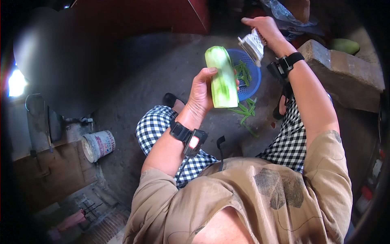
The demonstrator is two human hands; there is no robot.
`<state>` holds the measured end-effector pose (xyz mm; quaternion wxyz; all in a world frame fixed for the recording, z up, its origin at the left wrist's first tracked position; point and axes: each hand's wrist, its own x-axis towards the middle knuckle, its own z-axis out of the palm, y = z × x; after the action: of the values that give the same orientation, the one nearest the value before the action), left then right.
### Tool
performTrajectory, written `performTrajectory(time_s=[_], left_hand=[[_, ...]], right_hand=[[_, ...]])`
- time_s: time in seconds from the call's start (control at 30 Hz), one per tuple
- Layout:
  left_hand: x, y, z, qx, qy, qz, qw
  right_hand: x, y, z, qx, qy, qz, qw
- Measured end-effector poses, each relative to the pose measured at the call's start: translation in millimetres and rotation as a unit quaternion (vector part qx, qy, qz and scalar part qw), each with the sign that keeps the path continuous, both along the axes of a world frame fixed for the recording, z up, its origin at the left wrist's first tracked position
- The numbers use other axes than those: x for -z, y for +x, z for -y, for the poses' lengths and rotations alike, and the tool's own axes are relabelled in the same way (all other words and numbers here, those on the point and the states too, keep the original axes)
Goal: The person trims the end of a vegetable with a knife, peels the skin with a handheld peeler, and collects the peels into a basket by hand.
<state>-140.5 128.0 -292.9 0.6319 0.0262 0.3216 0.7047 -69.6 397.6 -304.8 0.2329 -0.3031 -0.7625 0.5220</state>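
A thick, pale green peeled gourd [221,77] stands nearly upright in my left hand [202,88], the thumb across its front and fingertips showing at its right side. Darker green streaks remain on its skin. My right hand [266,30] is up and to the right, closed round a white tool [254,45] that looks like a grater or peeler; it is slightly blurred. Behind the gourd a blue basket [254,83] rests on the floor with green peel strips in it. More green peels [246,110] lie on the floor just below the basket.
A concrete block [337,69] stands at the right, with a green gourd [344,46] behind it and a plastic bag [288,14] above. At the left is a white bucket [98,145]. A dark red panel [178,16] borders the top.
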Motion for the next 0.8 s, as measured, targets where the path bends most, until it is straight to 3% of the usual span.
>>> performTrajectory(time_s=[0.07, 0.23, 0.37, 0.8], left_hand=[[5, -1, 1, 0.017, -0.013, -0.013, 1.000], [3, 4, 3, 0.043, -0.055, -0.065, 0.995], [10, 1, 2, 0.058, -0.029, -0.008, 0.998], [16, 2, 3, 0.071, -0.044, -0.113, 0.990]], right_hand=[[-22, -2, 30, -0.018, -0.113, 0.065, 0.991], [-28, 1, 68, -0.151, -0.144, 0.083, 0.974], [-46, 15, 75, -0.144, -0.152, 0.093, 0.973], [-19, 21, 67, -0.155, -0.144, 0.069, 0.975]])
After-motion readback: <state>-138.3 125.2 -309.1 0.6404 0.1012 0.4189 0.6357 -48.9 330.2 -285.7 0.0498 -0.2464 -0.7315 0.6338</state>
